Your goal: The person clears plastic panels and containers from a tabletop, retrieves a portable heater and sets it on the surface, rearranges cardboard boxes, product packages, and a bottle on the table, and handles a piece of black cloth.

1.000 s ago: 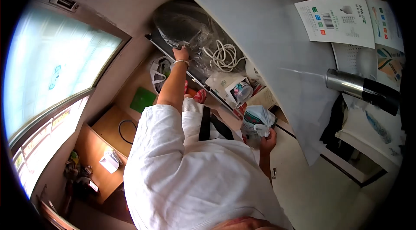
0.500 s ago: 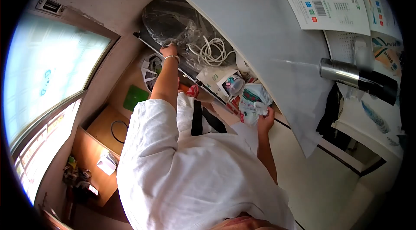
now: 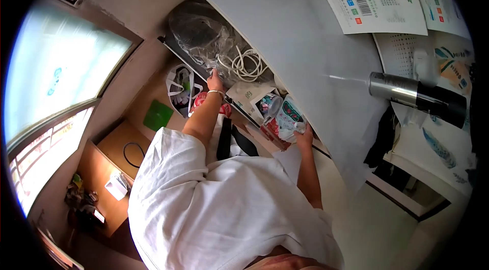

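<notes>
An open drawer (image 3: 186,60) holds a dark object in clear plastic wrap (image 3: 201,28), a coiled white cable (image 3: 245,66), a paper packet and a clear cup (image 3: 270,104). My left hand (image 3: 215,81), with a bracelet at the wrist, is closed on the drawer's front edge, its fingertips beside the clear wrap. At the drawer's right end my right hand (image 3: 304,136) grips the gathered top of a white plastic bag (image 3: 290,115) with green and red print. The bag lies against the cup.
Above the drawer is a grey tabletop (image 3: 305,41) with printed boxes (image 3: 377,3) and a silver-black cylinder (image 3: 407,93). A bag with white handles (image 3: 181,87) and a green sheet (image 3: 158,115) lie below left. A window (image 3: 61,61) is at far left.
My left hand has shifted right along the drawer's edge, nearer the paper packet. My right hand has brought the plastic bag in against the cup at the drawer's right end.
</notes>
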`<state>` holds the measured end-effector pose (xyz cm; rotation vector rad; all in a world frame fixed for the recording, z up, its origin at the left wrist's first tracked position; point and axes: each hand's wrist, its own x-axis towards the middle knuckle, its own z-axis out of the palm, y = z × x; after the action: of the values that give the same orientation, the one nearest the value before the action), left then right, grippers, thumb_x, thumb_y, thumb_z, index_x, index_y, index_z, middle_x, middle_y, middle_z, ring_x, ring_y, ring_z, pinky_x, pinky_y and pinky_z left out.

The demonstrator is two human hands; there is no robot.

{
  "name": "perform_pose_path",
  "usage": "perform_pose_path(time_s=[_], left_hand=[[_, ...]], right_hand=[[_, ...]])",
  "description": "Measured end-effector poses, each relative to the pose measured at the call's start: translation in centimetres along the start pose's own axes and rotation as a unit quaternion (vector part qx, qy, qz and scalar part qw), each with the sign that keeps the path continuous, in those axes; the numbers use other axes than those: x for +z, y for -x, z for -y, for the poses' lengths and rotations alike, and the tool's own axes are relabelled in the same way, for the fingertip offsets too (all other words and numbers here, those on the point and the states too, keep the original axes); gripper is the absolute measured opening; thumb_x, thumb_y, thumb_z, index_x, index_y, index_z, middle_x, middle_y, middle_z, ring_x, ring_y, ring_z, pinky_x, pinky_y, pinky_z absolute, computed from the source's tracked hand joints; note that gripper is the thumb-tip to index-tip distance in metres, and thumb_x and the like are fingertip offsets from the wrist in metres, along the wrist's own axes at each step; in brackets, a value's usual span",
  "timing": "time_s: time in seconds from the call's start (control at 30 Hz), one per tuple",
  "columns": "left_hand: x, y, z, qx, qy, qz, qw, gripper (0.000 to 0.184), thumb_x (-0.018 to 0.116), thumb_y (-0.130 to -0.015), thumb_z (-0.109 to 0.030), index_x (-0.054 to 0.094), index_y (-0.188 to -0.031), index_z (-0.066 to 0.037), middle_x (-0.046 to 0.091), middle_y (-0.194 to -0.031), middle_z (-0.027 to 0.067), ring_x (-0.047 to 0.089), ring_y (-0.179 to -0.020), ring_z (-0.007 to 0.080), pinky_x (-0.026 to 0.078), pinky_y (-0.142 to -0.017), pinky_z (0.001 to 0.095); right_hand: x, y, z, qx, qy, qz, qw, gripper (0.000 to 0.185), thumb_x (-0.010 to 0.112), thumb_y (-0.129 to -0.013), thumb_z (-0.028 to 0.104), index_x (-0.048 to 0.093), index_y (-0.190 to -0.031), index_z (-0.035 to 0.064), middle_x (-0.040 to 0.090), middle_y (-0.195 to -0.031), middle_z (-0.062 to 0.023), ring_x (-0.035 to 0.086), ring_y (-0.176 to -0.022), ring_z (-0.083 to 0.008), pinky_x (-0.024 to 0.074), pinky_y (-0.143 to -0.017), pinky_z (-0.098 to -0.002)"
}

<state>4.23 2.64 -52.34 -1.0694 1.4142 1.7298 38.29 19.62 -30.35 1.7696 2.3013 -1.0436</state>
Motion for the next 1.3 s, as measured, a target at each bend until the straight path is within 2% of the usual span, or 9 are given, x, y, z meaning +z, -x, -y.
perform_pose_path(time_s=[0.2, 0.23, 0.33, 0.37, 0.5, 0.87, 1.03, 1.17, 1.3], left_hand=[[1.5, -2.2, 1.5, 0.053, 0.056, -0.028, 0.997, 0.055, 0.069, -0.08, -0.04, 0.054, -0.107, 0.006, 0.06, -0.094, 0.012, 0.055, -0.082, 0.0214, 0.046, -0.074, 0.0352], [2.1, -1.3, 0.8, 0.059, 0.076, -0.055, 0.994, 0.028, 0.062, -0.086, -0.029, 0.053, -0.091, -0.003, 0.044, -0.059, 0.0025, 0.042, -0.044, 0.0167, 0.032, -0.041, 0.033], [2.1, -2.5, 1.2, 0.03, 0.087, -0.01, 0.996, 0.031, 0.064, -0.084, -0.025, 0.051, -0.099, -0.002, 0.047, -0.064, 0.0042, 0.045, -0.045, 0.0176, 0.033, -0.041, 0.0335], [1.7, -3.7, 1.3, 0.013, 0.074, 0.022, 0.997, 0.036, 0.065, -0.082, -0.021, 0.048, -0.107, -0.001, 0.053, -0.074, 0.0076, 0.049, -0.05, 0.0194, 0.037, -0.042, 0.0352], [3.4, -2.3, 0.7, 0.05, 0.059, -0.094, 0.993, 0.057, 0.072, -0.075, -0.023, 0.048, -0.119, 0.004, 0.058, -0.114, 0.0169, 0.057, -0.101, 0.0272, 0.043, -0.089, 0.0342], [2.6, -1.0, -1.1, 0.089, 0.023, 0.039, 0.995, 0.047, 0.077, -0.071, -0.019, 0.054, -0.106, 0.003, 0.063, -0.095, 0.0092, 0.056, -0.081, 0.0186, 0.046, -0.074, 0.0309], [3.0, -0.7, -1.2, 0.105, 0.049, 0.068, 0.991, 0.054, 0.073, -0.074, -0.014, 0.046, -0.117, 0.006, 0.061, -0.109, 0.0172, 0.059, -0.091, 0.0235, 0.047, -0.08, 0.0321], [2.5, -0.7, -1.4, 0.203, -0.098, 0.022, 0.974, 0.058, 0.072, -0.078, -0.016, 0.042, -0.122, 0.007, 0.059, -0.116, 0.0216, 0.057, -0.106, 0.0296, 0.043, -0.092, 0.0334], [1.8, -2.0, -1.4, 0.203, -0.112, 0.073, 0.97, 0.051, 0.07, -0.08, -0.013, 0.044, -0.12, 0.006, 0.06, -0.114, 0.018, 0.057, -0.102, 0.0258, 0.044, -0.089, 0.0325]], right_hand=[[-1.8, -7.1, -0.7, -0.129, 0.102, -0.192, 0.967, 0.084, 0.082, -0.063, 0.016, 0.041, -0.134, -0.0028, 0.051, -0.129, -0.0225, 0.052, -0.116, -0.0326, 0.0386, -0.1, -0.0355], [-2.3, -8.4, 0.3, -0.148, 0.095, -0.194, 0.965, 0.084, 0.083, -0.063, 0.017, 0.042, -0.134, -0.0031, 0.051, -0.129, -0.0226, 0.052, -0.116, -0.0327, 0.0385, -0.1, -0.0356], [-3.4, -11.5, 2.4, -0.171, 0.089, -0.147, 0.97, 0.085, 0.084, -0.061, 0.019, 0.042, -0.133, -0.004, 0.051, -0.128, -0.0229, 0.051, -0.116, -0.0328, 0.0383, -0.1, -0.0359], [-3.7, -12.1, 2.8, -0.171, 0.087, -0.128, 0.973, 0.086, 0.084, -0.061, 0.02, 0.043, -0.132, -0.0043, 0.051, -0.128, -0.023, 0.051, -0.116, -0.0329, 0.0382, -0.1, -0.036], [-4.6, -13.5, 3.2, -0.17, 0.076, -0.062, 0.981, 0.088, 0.086, -0.059, 0.023, 0.044, -0.131, -0.0055, 0.051, -0.128, -0.0233, 0.051, -0.116, -0.0331, 0.0378, -0.1, -0.0364], [-6.8, -15.1, 4.6, -0.247, 0.082, -0.09, 0.961, 0.094, 0.09, -0.054, 0.032, 0.046, -0.126, -0.0087, 0.051, -0.128, -0.0242, 0.049, -0.116, -0.0336, 0.0367, -0.101, -0.0375], [-5.0, -11.4, 8.0, -0.287, 0.112, -0.158, 0.938, 0.091, 0.09, -0.055, 0.029, 0.046, -0.125, -0.0091, 0.051, -0.126, -0.0242, 0.05, -0.114, -0.0341, 0.0368, -0.1, -0.037], [-5.0, -10.3, 8.6, -0.256, 0.062, -0.159, 0.951, 0.09, 0.09, -0.055, 0.026, 0.047, -0.125, -0.0089, 0.052, -0.126, -0.0237, 0.05, -0.114, -0.0335, 0.0367, -0.1, -0.0368], [-5.1, -9.7, 8.3, -0.241, 0.042, -0.164, 0.956, 0.088, 0.09, -0.056, 0.024, 0.047, -0.125, -0.0088, 0.052, -0.126, -0.0229, 0.05, -0.113, -0.0325, 0.0368, -0.1, -0.0369]])
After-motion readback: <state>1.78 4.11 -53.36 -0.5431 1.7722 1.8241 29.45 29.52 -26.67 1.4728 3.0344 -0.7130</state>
